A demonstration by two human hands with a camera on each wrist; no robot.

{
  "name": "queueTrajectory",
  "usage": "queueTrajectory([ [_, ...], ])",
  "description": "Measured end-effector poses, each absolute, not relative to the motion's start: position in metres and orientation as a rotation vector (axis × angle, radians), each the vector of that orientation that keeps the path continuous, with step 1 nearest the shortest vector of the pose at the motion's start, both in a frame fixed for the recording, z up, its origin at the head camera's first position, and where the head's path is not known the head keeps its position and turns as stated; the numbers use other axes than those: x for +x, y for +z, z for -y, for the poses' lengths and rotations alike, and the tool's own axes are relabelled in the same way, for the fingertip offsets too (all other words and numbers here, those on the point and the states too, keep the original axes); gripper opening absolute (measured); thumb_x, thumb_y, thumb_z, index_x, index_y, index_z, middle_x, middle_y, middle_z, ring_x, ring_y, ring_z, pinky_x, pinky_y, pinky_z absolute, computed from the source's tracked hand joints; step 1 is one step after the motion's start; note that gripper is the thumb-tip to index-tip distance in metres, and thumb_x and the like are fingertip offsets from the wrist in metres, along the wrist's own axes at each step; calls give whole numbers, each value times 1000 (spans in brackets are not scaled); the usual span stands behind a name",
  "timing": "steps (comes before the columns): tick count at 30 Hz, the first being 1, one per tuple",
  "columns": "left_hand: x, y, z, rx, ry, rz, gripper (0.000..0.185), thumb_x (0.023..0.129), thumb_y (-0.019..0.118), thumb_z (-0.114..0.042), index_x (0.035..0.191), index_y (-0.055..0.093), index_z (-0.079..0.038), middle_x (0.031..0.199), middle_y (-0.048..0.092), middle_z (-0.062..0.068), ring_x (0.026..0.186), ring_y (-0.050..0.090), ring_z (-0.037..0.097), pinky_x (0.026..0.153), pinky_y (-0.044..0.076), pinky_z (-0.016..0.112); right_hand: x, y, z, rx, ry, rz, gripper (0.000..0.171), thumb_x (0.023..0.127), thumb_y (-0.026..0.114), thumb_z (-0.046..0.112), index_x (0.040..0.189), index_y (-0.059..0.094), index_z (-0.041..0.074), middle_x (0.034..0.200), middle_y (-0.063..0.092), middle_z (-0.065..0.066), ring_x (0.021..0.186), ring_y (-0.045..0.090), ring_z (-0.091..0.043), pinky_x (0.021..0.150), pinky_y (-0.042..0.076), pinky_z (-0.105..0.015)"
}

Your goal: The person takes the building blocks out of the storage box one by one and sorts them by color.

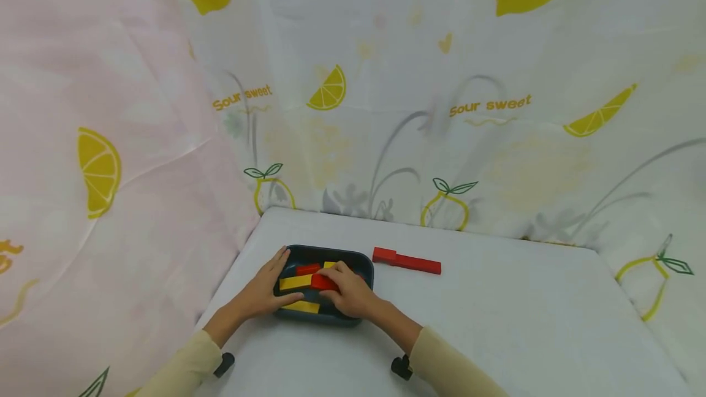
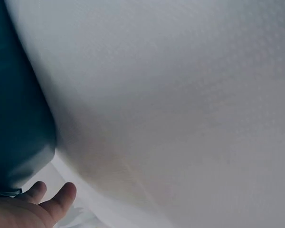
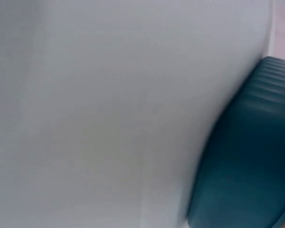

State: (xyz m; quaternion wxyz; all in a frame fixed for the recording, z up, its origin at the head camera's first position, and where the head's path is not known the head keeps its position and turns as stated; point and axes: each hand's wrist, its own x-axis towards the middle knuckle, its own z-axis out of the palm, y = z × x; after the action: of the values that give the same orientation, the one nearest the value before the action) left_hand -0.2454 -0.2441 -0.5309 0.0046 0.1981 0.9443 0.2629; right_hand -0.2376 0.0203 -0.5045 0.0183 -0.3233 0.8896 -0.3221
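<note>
A dark teal tray (image 1: pixel 355 257) sits on the white table near its left edge and holds yellow blocks (image 1: pixel 295 282) and red blocks (image 1: pixel 307 269). My left hand (image 1: pixel 263 290) rests over the tray's left rim, fingers stretched along it. My right hand (image 1: pixel 350 294) reaches into the tray and its curled fingers grip a red block (image 1: pixel 322 283). The left wrist view shows the tray's outer wall (image 2: pixel 19 118) and two fingertips (image 2: pixel 50 198) on the white surface. In the right wrist view only the tray's wall (image 3: pixel 251 156) and the table are visible.
A long red block (image 1: pixel 407 261) lies on the table just right of the tray. A lemon-print curtain (image 1: pixel 386 109) hangs close behind and along the left side. The white table (image 1: pixel 496 323) stretches to the right and front.
</note>
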Motion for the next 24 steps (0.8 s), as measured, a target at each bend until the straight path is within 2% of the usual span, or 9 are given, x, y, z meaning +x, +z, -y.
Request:
queueTrajectory([
  [7, -245, -527, 244, 554, 820, -2898, 119, 77, 70, -69, 159, 11, -5, 166, 11, 18, 148, 24, 42, 114, 28, 64, -239, -500, -31, -1101, -1033, -2707, 41, 96, 65, 26, 135, 58, 16, 111, 62, -1, 94, 55, -10, 82, 51, -17],
  [18, -244, -530, 244, 513, 798, -2878, 119, 76, 70, -70, 159, 12, -7, 166, 11, 16, 147, 27, 41, 112, 30, 64, -236, -500, -51, -1142, -1177, -2706, 41, 92, 71, 24, 131, 63, 17, 109, 66, -1, 89, 55, -9, 77, 51, -15],
  [24, -243, -527, 248, 502, 800, -2893, 120, 75, 71, -69, 159, 12, -8, 166, 12, 15, 148, 26, 39, 113, 30, 64, -234, -493, -63, -1147, -1185, -2757, 40, 91, 72, 21, 130, 64, 16, 110, 65, -1, 94, 58, -11, 83, 54, -21],
])
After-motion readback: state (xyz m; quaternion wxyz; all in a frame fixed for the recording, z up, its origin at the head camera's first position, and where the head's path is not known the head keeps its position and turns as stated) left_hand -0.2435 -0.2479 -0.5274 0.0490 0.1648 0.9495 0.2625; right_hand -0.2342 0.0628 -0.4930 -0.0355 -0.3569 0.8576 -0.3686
